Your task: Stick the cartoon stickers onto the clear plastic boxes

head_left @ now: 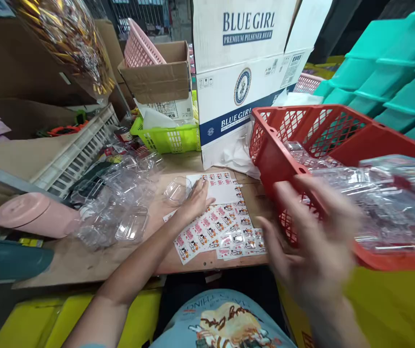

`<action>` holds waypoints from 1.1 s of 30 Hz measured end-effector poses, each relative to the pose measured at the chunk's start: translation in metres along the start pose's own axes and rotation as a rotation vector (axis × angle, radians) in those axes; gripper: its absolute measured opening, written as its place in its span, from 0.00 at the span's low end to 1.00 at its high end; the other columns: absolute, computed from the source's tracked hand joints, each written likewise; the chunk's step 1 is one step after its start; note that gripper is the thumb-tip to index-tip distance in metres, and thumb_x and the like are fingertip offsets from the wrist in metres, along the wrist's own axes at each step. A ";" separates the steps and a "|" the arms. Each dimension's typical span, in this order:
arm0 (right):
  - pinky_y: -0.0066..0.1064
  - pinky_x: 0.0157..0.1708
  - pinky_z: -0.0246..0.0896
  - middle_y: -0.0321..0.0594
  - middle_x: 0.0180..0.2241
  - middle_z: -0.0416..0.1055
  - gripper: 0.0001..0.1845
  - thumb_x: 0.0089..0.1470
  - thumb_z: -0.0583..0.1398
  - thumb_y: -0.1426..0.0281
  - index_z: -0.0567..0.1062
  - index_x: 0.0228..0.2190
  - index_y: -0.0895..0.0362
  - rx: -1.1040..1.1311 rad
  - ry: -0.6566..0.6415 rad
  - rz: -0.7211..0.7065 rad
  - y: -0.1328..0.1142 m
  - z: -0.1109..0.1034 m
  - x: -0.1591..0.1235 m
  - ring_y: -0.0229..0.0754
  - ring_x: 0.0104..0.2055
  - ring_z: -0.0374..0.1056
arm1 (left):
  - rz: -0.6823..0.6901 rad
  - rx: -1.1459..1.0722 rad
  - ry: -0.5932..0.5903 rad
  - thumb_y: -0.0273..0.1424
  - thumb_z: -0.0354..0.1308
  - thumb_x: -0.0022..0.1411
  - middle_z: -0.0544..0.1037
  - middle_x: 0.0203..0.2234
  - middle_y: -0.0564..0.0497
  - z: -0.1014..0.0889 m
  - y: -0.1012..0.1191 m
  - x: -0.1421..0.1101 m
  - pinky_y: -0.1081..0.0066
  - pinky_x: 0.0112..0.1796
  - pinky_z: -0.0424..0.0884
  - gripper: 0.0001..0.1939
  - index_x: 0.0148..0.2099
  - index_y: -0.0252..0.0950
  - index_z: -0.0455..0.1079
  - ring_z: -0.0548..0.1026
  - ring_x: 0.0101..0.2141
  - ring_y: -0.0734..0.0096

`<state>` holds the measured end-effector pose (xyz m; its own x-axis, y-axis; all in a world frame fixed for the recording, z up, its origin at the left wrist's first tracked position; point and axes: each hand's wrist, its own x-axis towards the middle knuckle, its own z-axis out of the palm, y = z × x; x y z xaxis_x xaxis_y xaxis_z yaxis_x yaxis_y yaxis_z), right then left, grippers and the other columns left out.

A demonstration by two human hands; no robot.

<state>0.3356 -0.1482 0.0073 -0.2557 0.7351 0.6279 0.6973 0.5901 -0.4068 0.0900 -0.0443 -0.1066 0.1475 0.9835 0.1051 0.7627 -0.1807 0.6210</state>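
My left hand (197, 199) rests on a sheet of cartoon stickers (225, 193), its fingers stretched out and the thumb apart. Part of that sheet is bare white backing. Just left of these fingers lies a clear plastic container (177, 190). More sticker sheets (207, 232) are fanned out below, toward the table's front edge. Blurred by motion, my right hand (312, 241) is raised with spread fingers beside the red basket (276, 159); nothing shows in it. Clear plastic packages (381, 208) fill much of the basket.
Clear plastic containers (120, 198) are heaped on the left of the table, beside a pink bottle (36, 215). Behind stand a white Blue Girl carton (243, 72) and a lime green basket (171, 137). Stacked turquoise bins (384, 63) rise at the right.
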 end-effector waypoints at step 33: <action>0.39 0.48 0.55 0.47 0.45 0.72 0.14 0.57 0.59 0.76 0.74 0.46 0.58 0.072 -0.537 -0.103 0.060 0.142 0.093 0.48 0.48 0.64 | -0.240 -0.908 -0.124 0.38 0.71 0.48 0.81 0.35 0.43 -0.046 -0.010 0.004 0.72 0.30 0.73 0.23 0.44 0.31 0.76 0.78 0.30 0.68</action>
<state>0.2582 0.0028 -0.0533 -0.6388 0.7283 0.2480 0.6079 0.6754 -0.4174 0.0539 -0.0380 -0.0766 0.1564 0.9755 -0.1550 0.0073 0.1558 0.9878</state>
